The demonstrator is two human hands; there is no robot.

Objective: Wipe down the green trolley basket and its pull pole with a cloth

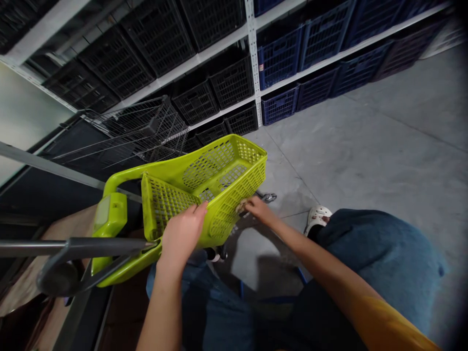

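Note:
A lime-green plastic shopping trolley (234,195) with latticed walls stands tilted in view before me. My left hand (185,234) is closed over its near rim, the thumb and fingers at the top edge. Against the outside of the near wall, my right hand (256,208) pinches a small crumpled beige cloth (241,206). Part of that cloth is hidden by the fingers. A lattice flap (164,200) stands inside the trolley near its handle (109,214). One caster wheel (269,197) shows just beyond my right hand.
Shelves with black crates (232,83) and blue crates (280,58) line the back. A wire cart (146,122) stands left of the trolley. A dark grey metal bar (106,246) crosses at left. My knee (383,253) and white clog (316,217) are on the right, over grey floor (365,146).

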